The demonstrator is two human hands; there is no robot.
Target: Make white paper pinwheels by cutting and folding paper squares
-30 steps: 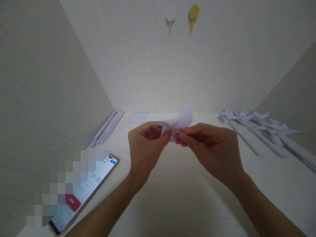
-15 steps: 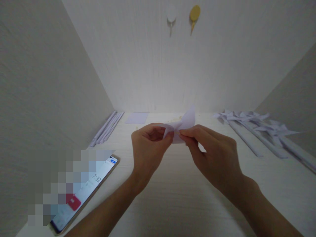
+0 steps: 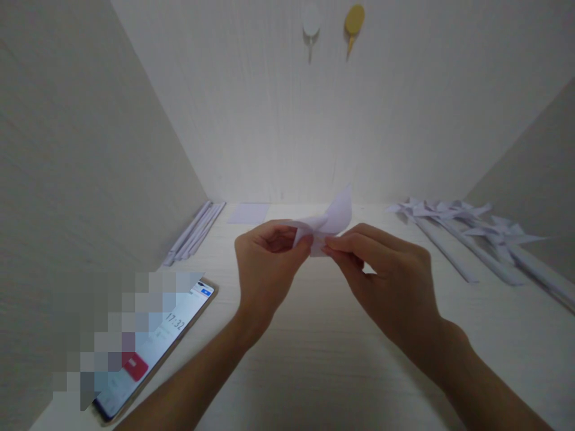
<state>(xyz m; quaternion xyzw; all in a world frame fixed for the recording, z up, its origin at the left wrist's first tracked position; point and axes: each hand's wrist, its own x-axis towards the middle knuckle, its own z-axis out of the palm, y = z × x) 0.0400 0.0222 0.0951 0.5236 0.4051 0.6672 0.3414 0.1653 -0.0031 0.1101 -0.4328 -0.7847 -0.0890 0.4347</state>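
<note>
Above the middle of the table, a pale lilac paper pinwheel head (image 3: 338,213) is held between my two hands. One curved blade stands up at its right. My left hand (image 3: 272,263) is closed on its left side, with the thumb pressed near the paper's centre. On the near right edge, the thumb and index finger of my right hand (image 3: 386,269) pinch the paper. My fingers hide much of its underside. Finished-looking paper pinwheels (image 3: 503,230) on rolled paper sticks lie at the right.
Rolled paper sticks (image 3: 193,233) lie at the left by the side wall, near a flat paper square (image 3: 248,213). A lit phone (image 3: 157,350) rests at the front left. White and yellow hooks (image 3: 354,20) are on the back wall.
The paper and my left hand have shifted slightly left. The raised blade has tilted a little, and both hands keep their grip.
</note>
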